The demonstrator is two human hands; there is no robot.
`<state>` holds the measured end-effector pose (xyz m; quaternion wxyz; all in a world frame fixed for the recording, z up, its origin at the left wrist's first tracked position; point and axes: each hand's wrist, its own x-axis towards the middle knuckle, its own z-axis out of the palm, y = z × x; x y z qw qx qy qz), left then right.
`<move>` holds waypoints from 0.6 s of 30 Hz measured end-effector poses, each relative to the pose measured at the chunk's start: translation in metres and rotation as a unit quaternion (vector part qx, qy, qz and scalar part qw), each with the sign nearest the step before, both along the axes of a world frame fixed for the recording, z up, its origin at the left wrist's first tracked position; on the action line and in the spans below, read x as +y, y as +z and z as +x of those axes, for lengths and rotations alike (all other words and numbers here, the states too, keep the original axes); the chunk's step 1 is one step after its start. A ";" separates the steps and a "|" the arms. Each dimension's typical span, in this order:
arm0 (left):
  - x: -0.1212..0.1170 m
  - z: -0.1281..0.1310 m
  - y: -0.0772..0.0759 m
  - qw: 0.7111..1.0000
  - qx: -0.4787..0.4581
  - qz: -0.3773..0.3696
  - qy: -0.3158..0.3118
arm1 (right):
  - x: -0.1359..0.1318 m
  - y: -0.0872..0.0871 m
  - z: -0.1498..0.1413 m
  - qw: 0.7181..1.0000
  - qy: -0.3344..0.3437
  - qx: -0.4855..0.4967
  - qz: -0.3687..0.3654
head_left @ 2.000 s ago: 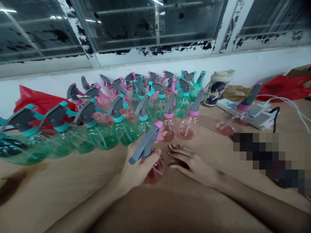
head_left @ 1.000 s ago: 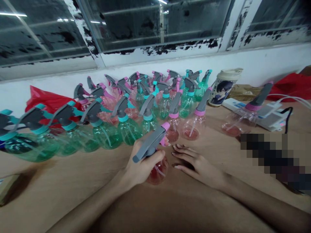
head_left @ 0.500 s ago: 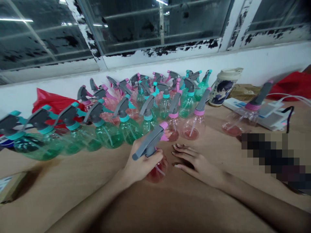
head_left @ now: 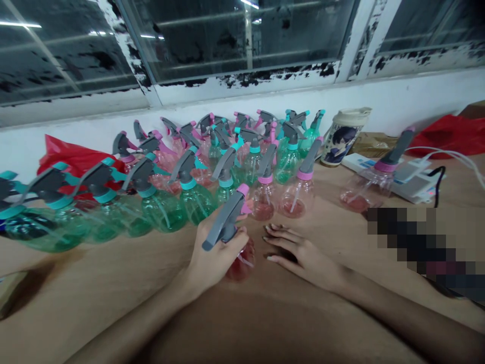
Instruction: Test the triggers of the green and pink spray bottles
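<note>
Seems the pink spray bottle (head_left: 241, 264) is being steadied, clamped in the left hand (head_left: 212, 255), right hand (head_left: 303, 253) loosely spread on the table (head_left: 117, 275); for any next move, careful upright handling's probably needed.

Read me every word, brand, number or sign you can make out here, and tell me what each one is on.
No text reads clearly.
Patterned cup: dark lettering above the drawing, too blurred to read.
Flat white item beside the cup: blue print, too small to read.
Spray bottle in the left hand: no lettering visible.
</note>
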<state>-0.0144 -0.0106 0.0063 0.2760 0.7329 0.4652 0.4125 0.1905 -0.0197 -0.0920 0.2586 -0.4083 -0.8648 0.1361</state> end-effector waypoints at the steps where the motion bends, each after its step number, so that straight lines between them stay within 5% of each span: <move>1: 0.001 -0.001 -0.001 1.000 0.006 -0.002 -0.005 | 0.000 0.000 0.000 1.000 0.000 -0.002 0.000; 18: -0.001 -0.001 0.010 1.000 0.019 -0.005 -0.010 | 0.000 0.001 0.000 1.000 -0.005 -0.015 -0.012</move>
